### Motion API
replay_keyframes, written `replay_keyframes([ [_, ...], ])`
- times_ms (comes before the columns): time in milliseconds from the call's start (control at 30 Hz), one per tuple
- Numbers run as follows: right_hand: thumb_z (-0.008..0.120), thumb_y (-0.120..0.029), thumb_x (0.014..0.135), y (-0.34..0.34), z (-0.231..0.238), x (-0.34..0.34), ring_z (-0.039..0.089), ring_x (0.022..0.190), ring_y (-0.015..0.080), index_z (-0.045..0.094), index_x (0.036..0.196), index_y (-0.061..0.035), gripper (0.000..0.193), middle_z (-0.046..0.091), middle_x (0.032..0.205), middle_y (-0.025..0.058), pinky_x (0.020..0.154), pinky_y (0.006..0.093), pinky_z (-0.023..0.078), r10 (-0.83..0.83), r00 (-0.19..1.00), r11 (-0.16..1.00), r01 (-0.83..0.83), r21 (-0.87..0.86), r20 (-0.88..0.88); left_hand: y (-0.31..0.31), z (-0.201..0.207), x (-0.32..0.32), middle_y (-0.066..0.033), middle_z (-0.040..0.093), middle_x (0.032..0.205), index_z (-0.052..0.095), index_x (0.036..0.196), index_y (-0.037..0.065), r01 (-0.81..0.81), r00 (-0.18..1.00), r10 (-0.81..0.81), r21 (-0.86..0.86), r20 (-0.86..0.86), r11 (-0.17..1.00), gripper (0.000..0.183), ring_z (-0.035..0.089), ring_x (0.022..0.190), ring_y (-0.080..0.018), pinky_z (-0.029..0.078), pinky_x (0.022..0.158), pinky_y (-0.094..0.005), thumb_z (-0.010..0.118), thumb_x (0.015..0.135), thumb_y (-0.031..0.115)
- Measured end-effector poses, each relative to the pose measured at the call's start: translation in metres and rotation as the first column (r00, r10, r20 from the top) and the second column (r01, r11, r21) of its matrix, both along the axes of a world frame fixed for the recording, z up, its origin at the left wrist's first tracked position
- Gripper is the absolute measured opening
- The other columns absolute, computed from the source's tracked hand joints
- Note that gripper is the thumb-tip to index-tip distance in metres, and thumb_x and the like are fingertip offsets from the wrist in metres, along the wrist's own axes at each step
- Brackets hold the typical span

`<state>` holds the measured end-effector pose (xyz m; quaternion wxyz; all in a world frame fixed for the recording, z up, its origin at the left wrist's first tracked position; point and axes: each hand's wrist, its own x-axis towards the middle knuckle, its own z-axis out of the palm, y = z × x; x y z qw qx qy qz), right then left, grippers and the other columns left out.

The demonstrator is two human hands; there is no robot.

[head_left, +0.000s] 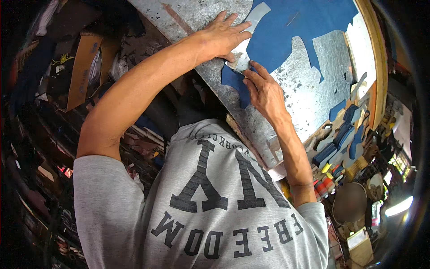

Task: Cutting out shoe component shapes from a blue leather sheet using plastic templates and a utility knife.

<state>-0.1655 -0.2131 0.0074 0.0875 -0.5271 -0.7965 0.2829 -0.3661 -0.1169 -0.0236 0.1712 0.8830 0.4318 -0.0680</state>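
Observation:
My left hand (222, 36) lies flat with its fingers spread, pressing a pale, curved flat template (239, 54) onto a blue sheet (280, 33) that looks like leather. Close to the template's near end, the fingers of my right hand (266, 92) are bent and pinched together. Whatever they grip is mostly hidden; only a thin bit shows near the fingertips. A smaller blue piece (234, 83) lies under and beside the right fingers, reaching toward the near edge of the board. The blue sheet has a ragged right side with a narrow strip hanging down from it.
The work goes on over a scratched metal-topped board (298, 107), with a wooden rim (378, 58) at right. Stacked blue and grey cut pieces (338, 139) and thread spools (323, 186) stand at the right. A cardboard box (83, 71) sits low at left.

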Motion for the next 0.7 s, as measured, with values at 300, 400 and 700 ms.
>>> replay_keyframes([
  [300, 0.065, -0.011, 0.089, 0.016, -0.001, 0.020, 0.068, 0.097, 0.0343, 0.070, 0.112, -0.0092, 0.024, 0.063, 0.131, 0.0092, 0.082, 0.0421, 0.057, 0.117, 0.992, 0.992, -0.119, -0.046, -0.042, 0.000, 0.004, 0.000, -0.0038, 0.027, 0.161, 0.043, 0.147, 0.019, 0.000, 1.000, -0.001, -0.017, -0.015, 1.000, 0.093, 0.024, 0.147, -0.0364, 0.017, 0.120, -0.0563, 0.088, 0.066, 0.032],
  [400, 0.066, -0.011, 0.089, 0.021, -0.003, 0.025, 0.068, 0.094, 0.0329, 0.070, 0.111, -0.0091, 0.023, 0.063, 0.131, 0.0074, 0.081, 0.0415, 0.057, 0.174, 0.983, 0.985, -0.175, -0.010, -0.052, 0.000, 0.008, 0.001, -0.0040, 0.026, 0.161, 0.043, 0.147, 0.018, -0.005, 0.999, 0.004, -0.032, -0.043, 0.999, 0.093, 0.023, 0.147, -0.0361, 0.017, 0.121, -0.0557, 0.087, 0.067, 0.033],
  [700, 0.066, -0.010, 0.089, 0.037, 0.001, 0.033, 0.066, 0.094, 0.0306, 0.069, 0.108, -0.0078, 0.020, 0.064, 0.130, 0.0055, 0.082, 0.0395, 0.054, 0.290, 0.957, 0.956, -0.290, -0.046, -0.008, 0.000, 0.008, 0.002, -0.0040, 0.026, 0.161, 0.043, 0.147, 0.019, 0.000, 0.999, -0.001, -0.012, -0.054, 1.000, 0.092, 0.024, 0.147, -0.0360, 0.016, 0.121, -0.0542, 0.087, 0.067, 0.034],
])
